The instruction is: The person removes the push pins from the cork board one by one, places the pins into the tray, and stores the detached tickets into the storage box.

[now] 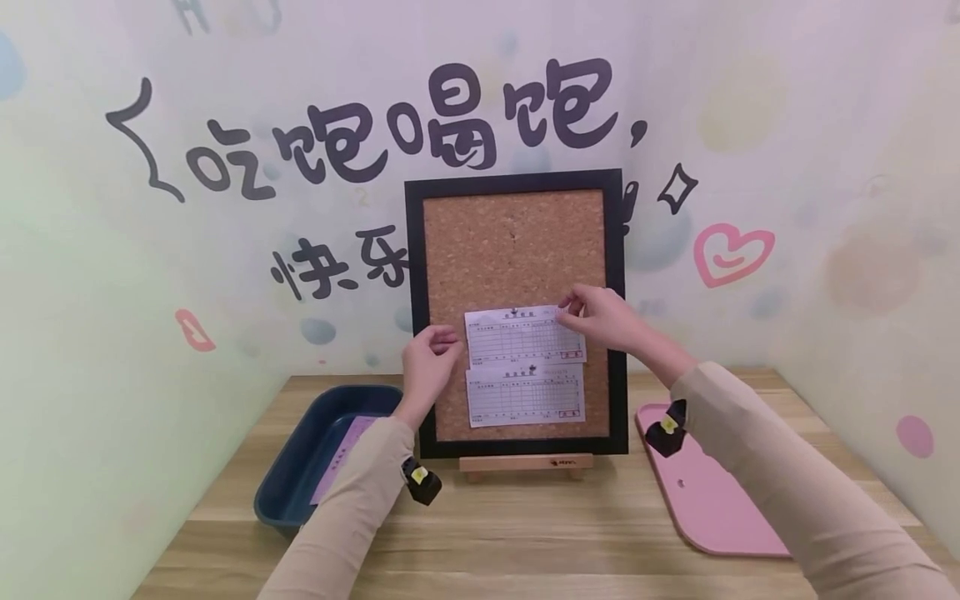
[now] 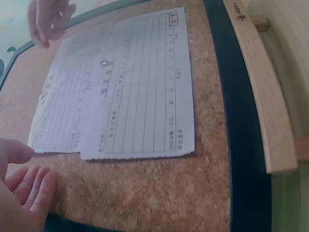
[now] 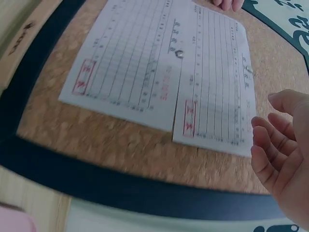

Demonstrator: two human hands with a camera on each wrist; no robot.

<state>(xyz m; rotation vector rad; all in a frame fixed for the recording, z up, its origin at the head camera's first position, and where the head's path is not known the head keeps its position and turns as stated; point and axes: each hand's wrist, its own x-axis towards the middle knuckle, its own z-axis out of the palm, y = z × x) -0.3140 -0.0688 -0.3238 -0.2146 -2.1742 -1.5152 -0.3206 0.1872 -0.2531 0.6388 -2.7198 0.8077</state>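
Note:
Two printed form slips are pinned to a cork board (image 1: pixel 517 250) in a black frame. The upper slip (image 1: pixel 498 340) overlaps the top of the lower slip (image 1: pixel 517 402), and each has a small pin near its top edge. My left hand (image 1: pixel 427 371) is by the left edge of the upper slip; the left wrist view shows its thumb apart from the fingers and nothing between them. Near the upper slip's top right corner is my right hand (image 3: pixel 285 150), with loosely bent fingers and thumb apart, pinching nothing. Whether its fingertips touch the paper is unclear.
The board leans on a wooden easel (image 1: pixel 525 463) on the wood-grain table (image 1: pixel 525 542). To the left is a dark blue tray (image 1: pixel 281 475) with a purple printed paper pad (image 1: pixel 341 454) inside. A pink board (image 1: pixel 712 500) lies on the right. Behind stands a decorated wall (image 1: pixel 337 75).

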